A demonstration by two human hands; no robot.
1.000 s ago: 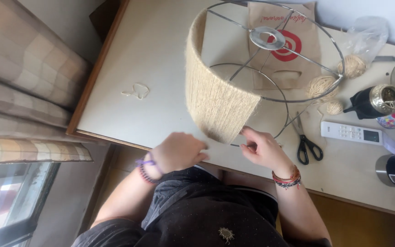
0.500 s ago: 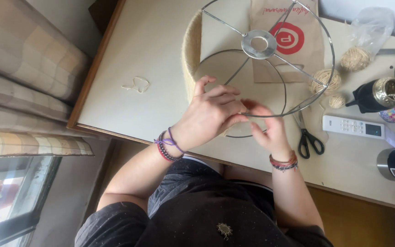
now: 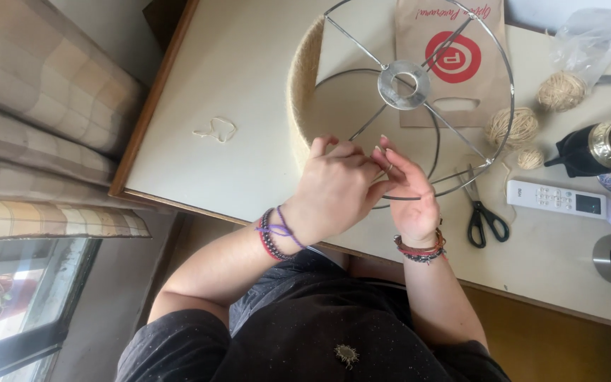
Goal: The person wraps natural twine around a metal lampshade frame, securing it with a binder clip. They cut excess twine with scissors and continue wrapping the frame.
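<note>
Both my hands on one wire lampshade frame at the bench's near edge.

My left hand (image 3: 334,191) is curled over the frame (image 3: 419,92) at its lower ring; my right hand (image 3: 408,191) has its fingers pinched at the same spot. Can't tell what, if anything, is held between them. The frame lies on the bench (image 3: 235,64), its left side wrapped in twine. I count three twine balls (image 3: 512,126), one pair of scissors (image 3: 482,212), one remote (image 3: 556,200), one paper bag (image 3: 461,56), one plastic bag (image 3: 592,35), and one loose string scrap (image 3: 215,130).
</note>
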